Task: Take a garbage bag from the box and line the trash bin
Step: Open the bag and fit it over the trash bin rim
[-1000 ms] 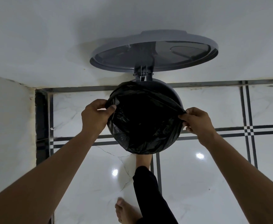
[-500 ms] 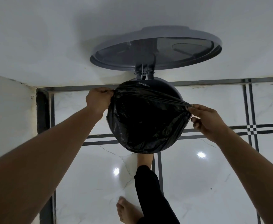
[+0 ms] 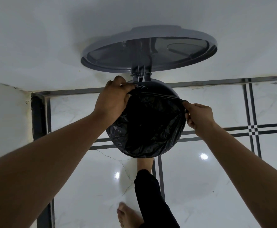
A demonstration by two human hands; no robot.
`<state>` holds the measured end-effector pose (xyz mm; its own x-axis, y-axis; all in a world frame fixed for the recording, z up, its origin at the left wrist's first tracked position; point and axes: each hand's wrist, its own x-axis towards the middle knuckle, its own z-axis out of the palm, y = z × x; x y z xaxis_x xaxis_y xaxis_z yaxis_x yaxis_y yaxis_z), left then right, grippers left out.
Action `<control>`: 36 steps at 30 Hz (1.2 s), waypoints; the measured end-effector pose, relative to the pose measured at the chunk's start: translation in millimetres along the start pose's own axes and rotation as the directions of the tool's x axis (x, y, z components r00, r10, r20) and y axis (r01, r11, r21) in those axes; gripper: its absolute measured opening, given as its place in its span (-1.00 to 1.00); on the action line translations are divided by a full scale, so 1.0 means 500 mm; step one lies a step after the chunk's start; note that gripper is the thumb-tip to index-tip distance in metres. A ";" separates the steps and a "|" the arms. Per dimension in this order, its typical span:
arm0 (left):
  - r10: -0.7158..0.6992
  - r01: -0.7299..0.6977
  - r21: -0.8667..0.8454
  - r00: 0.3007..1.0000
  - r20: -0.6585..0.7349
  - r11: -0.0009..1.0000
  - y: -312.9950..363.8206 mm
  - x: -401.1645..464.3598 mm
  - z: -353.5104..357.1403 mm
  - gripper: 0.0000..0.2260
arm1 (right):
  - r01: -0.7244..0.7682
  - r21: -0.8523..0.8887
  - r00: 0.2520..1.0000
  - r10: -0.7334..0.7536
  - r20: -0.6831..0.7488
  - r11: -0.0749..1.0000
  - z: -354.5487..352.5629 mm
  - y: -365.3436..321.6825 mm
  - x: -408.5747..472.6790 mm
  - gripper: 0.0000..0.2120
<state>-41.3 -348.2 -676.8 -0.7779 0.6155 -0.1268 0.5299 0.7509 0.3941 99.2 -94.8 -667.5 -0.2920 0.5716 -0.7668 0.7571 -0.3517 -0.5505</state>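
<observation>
Bag hem stretched toward the bin's hinge

Left hand (image 3: pixel 114 97) has carried the garbage bag (image 3: pixel 151 127) hem to the trash bin (image 3: pixel 160 87) back rim; right hand (image 3: pixel 198 115) pinches its right side; lining nearly done.

White marble floor (image 3: pixel 200 186) with dark inlay lines; trash bin (image 3: pixel 165 89) stands on it, bare foot (image 3: pixel 126 216) nearby.
</observation>
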 end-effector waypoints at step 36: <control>-0.493 0.674 -0.674 0.716 0.494 0.304 -0.052 0.137 0.015 -0.89 | 0.102 -0.176 0.911 -0.020 0.412 0.979 -0.043 0.014 0.098 -0.83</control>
<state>-105.7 -323.8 -702.7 -0.6513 0.1892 -0.7349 -0.5906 0.4816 0.6475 102.7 -53.3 -701.6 -0.5223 0.2224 -0.8232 0.8145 -0.1556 -0.5588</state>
